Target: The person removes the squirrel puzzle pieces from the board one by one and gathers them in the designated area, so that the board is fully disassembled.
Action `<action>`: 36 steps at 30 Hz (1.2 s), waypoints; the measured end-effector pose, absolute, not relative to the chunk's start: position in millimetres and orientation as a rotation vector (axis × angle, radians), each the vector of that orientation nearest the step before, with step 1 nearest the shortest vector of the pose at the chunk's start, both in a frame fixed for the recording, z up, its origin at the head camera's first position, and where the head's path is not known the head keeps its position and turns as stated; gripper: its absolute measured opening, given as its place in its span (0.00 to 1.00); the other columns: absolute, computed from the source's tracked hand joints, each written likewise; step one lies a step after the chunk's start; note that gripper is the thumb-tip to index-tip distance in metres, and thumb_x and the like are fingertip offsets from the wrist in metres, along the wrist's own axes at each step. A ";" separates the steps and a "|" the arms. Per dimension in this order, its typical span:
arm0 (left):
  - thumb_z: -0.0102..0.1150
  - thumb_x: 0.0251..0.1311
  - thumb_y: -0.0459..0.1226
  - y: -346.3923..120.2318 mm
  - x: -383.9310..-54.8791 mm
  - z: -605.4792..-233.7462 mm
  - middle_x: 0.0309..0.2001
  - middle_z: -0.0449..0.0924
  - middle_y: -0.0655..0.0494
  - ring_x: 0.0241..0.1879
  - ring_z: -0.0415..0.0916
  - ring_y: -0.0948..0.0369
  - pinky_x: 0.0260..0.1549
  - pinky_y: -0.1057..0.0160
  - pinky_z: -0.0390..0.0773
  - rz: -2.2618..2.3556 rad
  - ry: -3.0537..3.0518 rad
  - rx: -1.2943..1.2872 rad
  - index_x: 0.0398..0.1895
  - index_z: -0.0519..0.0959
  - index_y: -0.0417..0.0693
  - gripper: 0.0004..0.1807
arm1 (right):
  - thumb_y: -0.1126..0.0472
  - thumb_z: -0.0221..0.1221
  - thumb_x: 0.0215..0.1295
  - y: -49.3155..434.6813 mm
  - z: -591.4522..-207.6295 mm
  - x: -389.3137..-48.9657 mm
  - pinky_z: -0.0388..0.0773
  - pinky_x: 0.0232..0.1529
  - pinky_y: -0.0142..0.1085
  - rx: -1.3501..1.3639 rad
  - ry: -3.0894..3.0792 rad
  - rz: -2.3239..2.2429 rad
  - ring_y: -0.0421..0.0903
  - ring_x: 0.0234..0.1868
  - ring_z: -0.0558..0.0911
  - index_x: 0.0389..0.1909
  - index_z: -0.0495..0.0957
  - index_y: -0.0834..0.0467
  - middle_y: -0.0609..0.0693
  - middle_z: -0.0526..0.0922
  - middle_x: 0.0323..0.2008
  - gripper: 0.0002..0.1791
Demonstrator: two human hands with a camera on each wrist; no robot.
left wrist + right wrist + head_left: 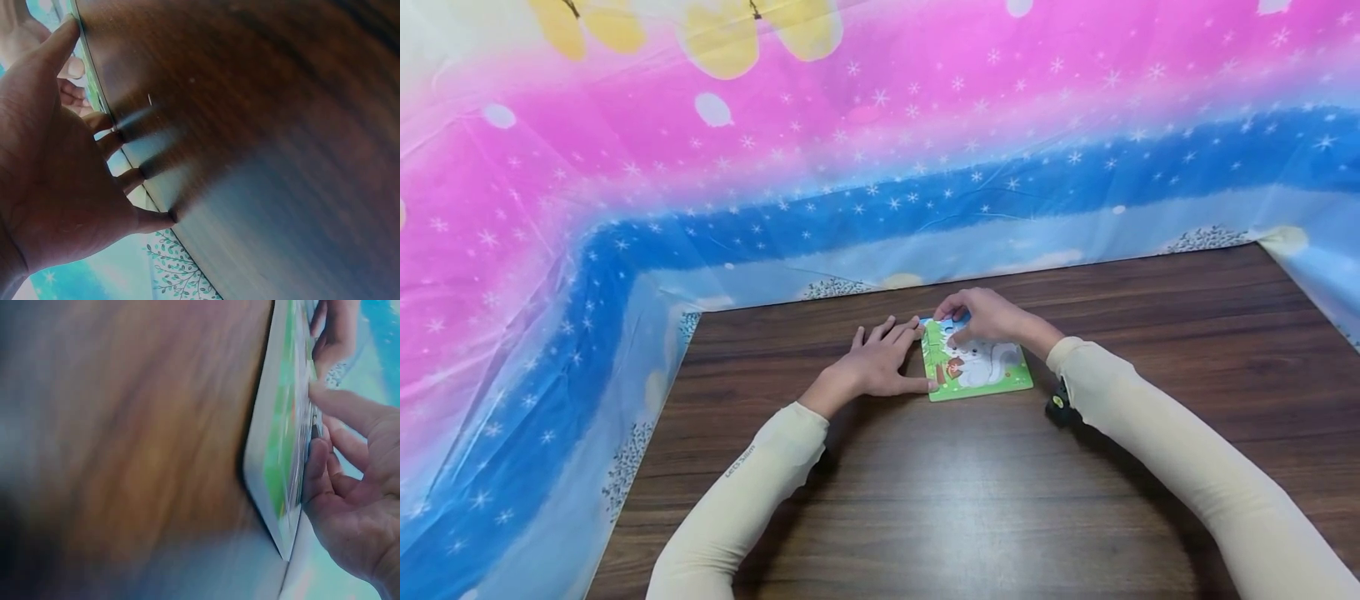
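Observation:
A flat picture puzzle board lies on the table, with a green border, a white figure, and blue along its far edge. My left hand is spread flat on the left, its thumb and forefinger tips at the board's left edge. Over the board's far part, my right hand bends down with thumb and fingertips on the picture. In the right wrist view, the thumb and curled fingers meet the board's surface around a small dark gap; I cannot tell whether a piece is pinched there.
The dark wood table ends at a hanging pink and blue cloth behind and to the left. A black device sits at my right wrist. Cream sleeves cover both forearms.

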State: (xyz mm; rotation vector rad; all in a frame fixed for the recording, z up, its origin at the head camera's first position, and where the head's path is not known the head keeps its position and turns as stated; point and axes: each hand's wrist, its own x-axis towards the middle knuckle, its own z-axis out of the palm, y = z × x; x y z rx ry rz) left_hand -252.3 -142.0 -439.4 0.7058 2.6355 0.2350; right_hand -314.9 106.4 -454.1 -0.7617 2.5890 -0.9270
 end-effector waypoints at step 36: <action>0.52 0.69 0.71 -140.6 -245.0 -432.9 0.89 0.31 0.64 0.88 0.27 0.50 0.80 0.28 0.31 0.221 2.634 0.686 0.89 0.42 0.64 0.54 | 0.53 0.73 0.67 226.1 -441.5 -295.3 0.76 0.64 0.58 -0.659 2.633 -1.017 0.56 0.64 0.80 0.64 0.81 0.52 0.55 0.83 0.63 0.26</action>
